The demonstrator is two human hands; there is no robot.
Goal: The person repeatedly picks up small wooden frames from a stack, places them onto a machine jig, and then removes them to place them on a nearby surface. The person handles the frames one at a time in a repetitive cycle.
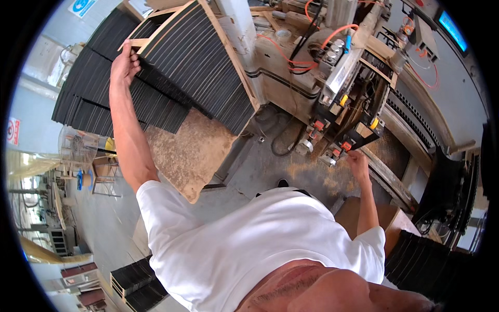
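The thin black strips (192, 67) stood stacked on edge in a wooden rack (236, 62), upper left. The left hand (125, 65) gripped a strip's end. The right hand (357, 158) touched the machine (343, 88); its grip I cannot tell.

A factory workshop was shown. Stacks of thin black strips (171, 67) were piled on wooden racks, a machine (343, 88) fitted with orange hoses (291, 60) and cables was seen beside them, and sawdust (306, 174) was scattered over the concrete floor (104, 218).
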